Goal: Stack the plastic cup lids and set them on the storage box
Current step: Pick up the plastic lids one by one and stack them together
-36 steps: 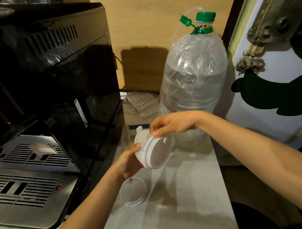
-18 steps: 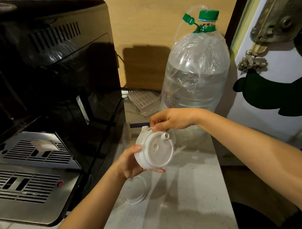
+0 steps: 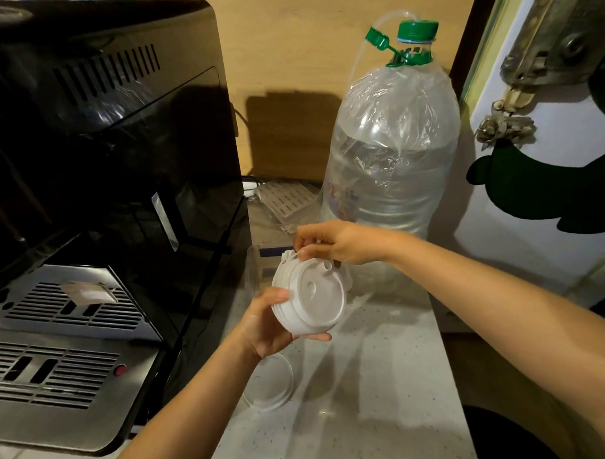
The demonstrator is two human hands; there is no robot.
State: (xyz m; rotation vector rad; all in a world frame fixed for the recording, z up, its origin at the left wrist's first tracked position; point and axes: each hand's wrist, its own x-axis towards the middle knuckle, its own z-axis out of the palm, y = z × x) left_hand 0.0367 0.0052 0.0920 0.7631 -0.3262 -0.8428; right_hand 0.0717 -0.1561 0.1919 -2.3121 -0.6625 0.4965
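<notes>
A stack of white plastic cup lids (image 3: 314,300) is held above the counter, tilted with its top face toward me. My left hand (image 3: 268,322) grips the stack from below and the left side. My right hand (image 3: 335,242) pinches the stack's upper rim with fingertips. A clear storage box (image 3: 259,262) sits on the counter just behind the lids, mostly hidden by them. One clear round lid (image 3: 271,382) lies flat on the counter beneath my left wrist.
A black and steel coffee machine (image 3: 100,194) fills the left side. A large water bottle (image 3: 389,153) with a green cap stands at the back of the speckled counter (image 3: 374,386). Plastic-wrapped packets (image 3: 285,201) lie behind the box. A wall is at right.
The lid stack has been turned from edge-on to facing me. My right fingers shifted along its upper rim. Both hands stayed in about the same place.
</notes>
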